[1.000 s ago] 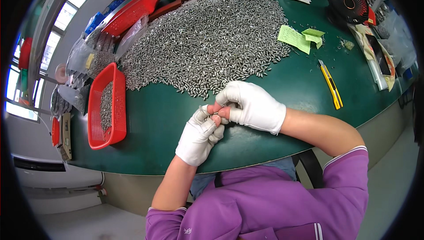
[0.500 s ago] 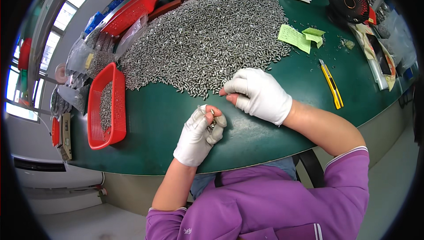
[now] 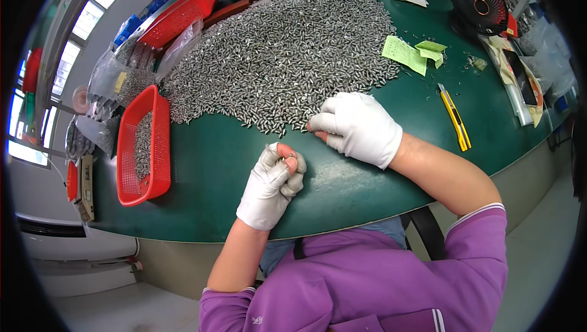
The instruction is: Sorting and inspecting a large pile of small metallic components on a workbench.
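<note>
A broad heap of small silver metal pins (image 3: 281, 51) covers the middle and far part of the green table. My right hand (image 3: 359, 127), in a white glove with bare fingertips, is at the heap's near edge. Its thumb and fingers are pinched together, and what lies between them is hidden. Nearer to me, my left hand (image 3: 273, 185) is gloved the same way and held palm inward above the table. Its fingers are curled closed around a few metal pins, barely showing by the thumb and forefinger.
Left of the heap stands a red plastic basket (image 3: 164, 148) with more pins inside. A yellow utility knife (image 3: 455, 118) lies at right, below green paper slips (image 3: 406, 55). A black fan (image 3: 480, 3) stands far right. Plastic bags (image 3: 101, 130) sit beyond the basket.
My left thumb and fingers have closed further over the pins, which showed more plainly before. My right hand has barely moved, staying at the heap's edge. The whole view has shifted slightly.
</note>
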`<state>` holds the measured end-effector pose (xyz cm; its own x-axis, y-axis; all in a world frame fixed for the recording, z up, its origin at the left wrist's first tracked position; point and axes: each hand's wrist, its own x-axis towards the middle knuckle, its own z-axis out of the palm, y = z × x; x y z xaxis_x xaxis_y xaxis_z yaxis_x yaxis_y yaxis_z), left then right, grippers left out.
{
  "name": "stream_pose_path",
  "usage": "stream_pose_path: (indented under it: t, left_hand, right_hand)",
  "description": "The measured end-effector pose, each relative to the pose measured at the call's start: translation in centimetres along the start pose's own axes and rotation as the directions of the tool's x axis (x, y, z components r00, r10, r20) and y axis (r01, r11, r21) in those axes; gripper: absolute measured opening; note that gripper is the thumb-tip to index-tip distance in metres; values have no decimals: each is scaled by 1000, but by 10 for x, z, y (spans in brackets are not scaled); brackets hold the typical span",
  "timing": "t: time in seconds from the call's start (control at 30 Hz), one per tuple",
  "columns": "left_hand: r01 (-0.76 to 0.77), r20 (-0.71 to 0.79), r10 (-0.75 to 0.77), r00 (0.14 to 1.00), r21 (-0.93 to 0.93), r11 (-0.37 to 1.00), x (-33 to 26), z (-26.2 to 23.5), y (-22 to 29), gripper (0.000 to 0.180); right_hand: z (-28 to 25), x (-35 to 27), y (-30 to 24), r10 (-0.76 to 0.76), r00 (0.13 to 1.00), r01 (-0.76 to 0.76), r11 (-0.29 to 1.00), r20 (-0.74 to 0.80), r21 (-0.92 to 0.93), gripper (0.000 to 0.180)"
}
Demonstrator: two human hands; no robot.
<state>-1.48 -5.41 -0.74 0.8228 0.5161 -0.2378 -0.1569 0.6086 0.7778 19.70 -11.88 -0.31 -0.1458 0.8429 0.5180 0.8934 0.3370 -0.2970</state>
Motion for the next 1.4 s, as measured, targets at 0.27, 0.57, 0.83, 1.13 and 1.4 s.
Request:
stream_pose_path:
  t: [0.27,0.57,0.83,1.13,1.4]
  left_hand:
    - [15,9,-14,1000,-79,997,-3,-2,3,23]
    - [51,53,-37,998,-311,949,5,-19,0,20]
    - [63,19,-61,998,-373,926,6,-18,4,19]
    - [131,56,-119,991,-336,933,7,-17,3,21]
    - [156,119,-122,985,-342,927,9,-22,4,23]
  right_hand:
    - [3,-1,-4,-48,981,63,995,188,-74,23]
    - [-78,-6,18,290,953,-199,813,84,-547,9]
    - [-67,17,16,312,950,-254,822,30,-510,35]
    - [14,53,12,86,951,44,913,297,-405,18]
    - [-3,25,21,-109,958,175,955,264,-239,17]
